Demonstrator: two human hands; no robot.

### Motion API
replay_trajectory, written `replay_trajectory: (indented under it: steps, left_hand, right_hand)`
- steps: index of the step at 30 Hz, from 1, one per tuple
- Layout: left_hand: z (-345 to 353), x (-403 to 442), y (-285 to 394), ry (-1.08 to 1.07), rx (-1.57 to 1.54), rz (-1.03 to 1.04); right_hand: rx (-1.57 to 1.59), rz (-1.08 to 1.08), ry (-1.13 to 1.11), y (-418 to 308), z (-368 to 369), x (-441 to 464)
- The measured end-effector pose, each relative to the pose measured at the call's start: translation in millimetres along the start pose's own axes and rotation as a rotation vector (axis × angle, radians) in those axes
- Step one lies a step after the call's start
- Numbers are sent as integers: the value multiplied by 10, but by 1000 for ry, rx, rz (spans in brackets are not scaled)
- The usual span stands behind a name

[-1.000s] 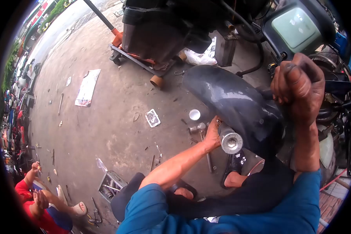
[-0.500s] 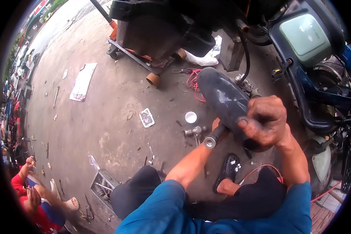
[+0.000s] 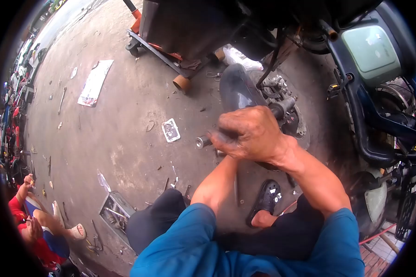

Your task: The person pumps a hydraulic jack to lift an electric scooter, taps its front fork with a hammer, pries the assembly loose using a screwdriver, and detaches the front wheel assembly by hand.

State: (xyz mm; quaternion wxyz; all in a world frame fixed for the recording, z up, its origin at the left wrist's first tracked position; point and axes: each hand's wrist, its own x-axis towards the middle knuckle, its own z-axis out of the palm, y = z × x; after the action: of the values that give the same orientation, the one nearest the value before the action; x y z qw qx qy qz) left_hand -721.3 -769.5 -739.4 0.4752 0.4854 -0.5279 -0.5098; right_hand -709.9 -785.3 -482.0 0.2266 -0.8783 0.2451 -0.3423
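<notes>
My right hand [image 3: 252, 134] is curled closed around a dark metal tube, whose open round end [image 3: 202, 141] sticks out to the left of my thumb. Behind the fingers rises a glossy black mudguard [image 3: 235, 85]. Right of it is a metal assembly [image 3: 282, 99] with a perforated disc [image 3: 302, 127] at its edge. My left forearm [image 3: 219, 180] reaches up beneath the right hand, which hides my left hand and its fingers.
A scooter [image 3: 374, 129] stands at the right. A wheeled stand [image 3: 155, 60] supports a dark body overhead. On the ground lie a tool tray [image 3: 122, 226], a white-edged packet [image 3: 171, 130] and a paper sheet [image 3: 96, 83]. Another person in red [image 3: 27, 226] sits at lower left.
My right hand has moved left and down from the mudguard onto the tube. The tube's open end has shifted left and up. The mudguard sits farther left and my left hand is now covered.
</notes>
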Motion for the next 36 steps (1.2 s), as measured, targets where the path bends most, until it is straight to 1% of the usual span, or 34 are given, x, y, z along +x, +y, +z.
replay_trajectory:
  steps: [2, 5, 6, 9, 12, 15, 16, 18, 20, 21, 22, 25, 26, 27, 29, 30, 33, 35, 36]
  left_hand:
    - [-70, 9, -16, -12, 9, -8]
    - [-216, -8, -83, -11, 4, -24]
    - [-283, -32, -99, -9, 2, -32]
    - [-440, -176, -130, -10, 7, -49]
    - [-578, -339, -124, 4, 5, -65]
    - [-737, -600, -69, 16, 9, -87]
    - [-793, -686, -25, 29, 8, -89]
    - [-854, -832, 124, 57, -7, -77]
    - [-830, -897, 396, 128, -100, -41]
    - [-831, -914, 584, 170, -165, -15]
    - [-806, -950, 757, 214, -296, 9]
    - [-825, -1094, 1008, 254, -329, -55]
    - [-827, -1138, 1114, 271, -275, -49]
    - [-788, -1180, 1152, 310, -316, -41]
    - [-771, -1258, 1219, 384, -87, 60]
    - [-774, -1290, 1205, 389, -73, 67]
    - [-829, -1275, 1204, 440, -56, 80]
    - [-828, -1209, 1273, 506, -86, 63]
    - [-827, -1179, 1323, 508, -50, 62]
  right_hand:
    - [27, 16, -9, 4, 23, 48]
    - [-61, 62, -46, -76, -171, 75]
    - [-10, 46, 12, -107, -221, 92]
    - [127, 115, 46, -164, -426, 58]
    - [209, 100, 124, -377, -579, 161]
    - [335, 198, 121, -547, -732, 147]
    - [329, 163, 160, -564, -766, 142]
    - [375, 298, 280, -675, -886, 179]
    - [417, 384, 365, -681, -1064, 203]
    - [453, 398, 394, -677, -1124, 213]
    - [457, 377, 446, -696, -1146, 214]
    - [483, 416, 499, -714, -1193, 257]
    - [501, 427, 513, -691, -1215, 268]
    - [521, 432, 513, -688, -1231, 275]
    - [562, 467, 511, -684, -1254, 265]
    - [596, 463, 468, -646, -1272, 259]
    - [574, 495, 510, -537, -1223, 336]
    - [575, 480, 573, -478, -1205, 365]
    - [580, 477, 605, -442, -1216, 360]
